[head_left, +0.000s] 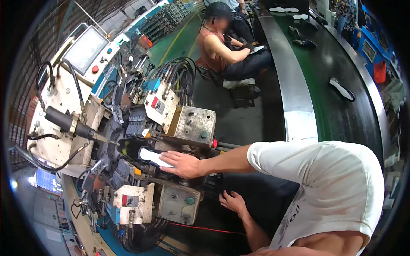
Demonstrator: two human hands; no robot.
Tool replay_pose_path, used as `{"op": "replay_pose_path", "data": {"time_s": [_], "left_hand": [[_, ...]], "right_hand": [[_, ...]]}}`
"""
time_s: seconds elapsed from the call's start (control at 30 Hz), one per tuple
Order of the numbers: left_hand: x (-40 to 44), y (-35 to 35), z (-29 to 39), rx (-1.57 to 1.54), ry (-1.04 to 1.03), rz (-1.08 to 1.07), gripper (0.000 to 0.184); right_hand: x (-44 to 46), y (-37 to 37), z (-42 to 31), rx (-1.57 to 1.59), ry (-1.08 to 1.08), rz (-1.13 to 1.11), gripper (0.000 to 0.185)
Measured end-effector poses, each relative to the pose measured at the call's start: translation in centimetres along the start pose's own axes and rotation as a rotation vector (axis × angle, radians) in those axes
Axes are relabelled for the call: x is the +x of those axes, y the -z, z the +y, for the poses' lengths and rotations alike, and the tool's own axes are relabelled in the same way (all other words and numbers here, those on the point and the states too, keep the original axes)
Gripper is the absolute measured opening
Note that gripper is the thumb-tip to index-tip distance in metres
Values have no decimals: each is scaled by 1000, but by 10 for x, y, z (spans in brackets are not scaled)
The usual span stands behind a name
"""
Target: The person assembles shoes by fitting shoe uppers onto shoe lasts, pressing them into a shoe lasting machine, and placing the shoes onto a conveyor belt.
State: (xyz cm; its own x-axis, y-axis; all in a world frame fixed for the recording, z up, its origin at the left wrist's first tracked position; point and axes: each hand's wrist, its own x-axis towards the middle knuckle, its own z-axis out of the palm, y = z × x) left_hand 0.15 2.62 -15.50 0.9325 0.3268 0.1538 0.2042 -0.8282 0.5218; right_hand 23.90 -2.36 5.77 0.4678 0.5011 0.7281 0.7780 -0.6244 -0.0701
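Observation:
My right hand (184, 164) reaches into the middle of the machine and lies over one end of a shoe (154, 158). The shoe is sole up, its white bottom showing and its dark upper mostly hidden. The fingers are stretched flat along the sole, and the palm covers the near end. The shoe's far end sits among the dark clamps, under a pointed rod. My left hand (232, 202) is lower and closer to my body, beside the machine's front. Its fingers are apart, with nothing in them.
Metal control boxes (194, 124) flank the shoe, with hoses behind. A screen panel (85, 53) with a red button stands at the upper left. A seated co-worker (218, 47) holds a shoe. A conveyor belt (337, 115) carries several shoes at the right.

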Motion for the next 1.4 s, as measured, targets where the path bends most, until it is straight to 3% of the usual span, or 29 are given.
{"op": "replay_pose_path", "data": {"time_s": [0.2, 0.57, 1.03, 1.13, 1.2, 1.3, 1.37, 1.4], "left_hand": [[6, 1, 9, 17, -5, 11, 39], [13, -12, -9, 54, 61, 6, 39], [27, -13, 0, 31, -18, -13, 42], [29, -10, 3, 4, -30, -15, 40], [29, -5, 4, -213, 137, -96, 42], [24, 2, 9, -196, 181, -82, 42], [21, 7, 11, 27, 66, -52, 41], [21, 5, 5, -8, 46, -53, 40]], "right_hand": [[17, -13, 6, -22, -1, 32, 52], [129, -101, 34, 36, -40, 161, 49], [168, -63, 15, -52, -118, -38, 47], [170, -81, 17, -58, -137, 56, 45], [169, -82, 15, -11, -140, 40, 45], [156, -82, 28, 108, -57, 149, 46], [125, -55, 34, 205, 14, 158, 51], [101, -43, 37, 281, 40, 173, 53]]}}
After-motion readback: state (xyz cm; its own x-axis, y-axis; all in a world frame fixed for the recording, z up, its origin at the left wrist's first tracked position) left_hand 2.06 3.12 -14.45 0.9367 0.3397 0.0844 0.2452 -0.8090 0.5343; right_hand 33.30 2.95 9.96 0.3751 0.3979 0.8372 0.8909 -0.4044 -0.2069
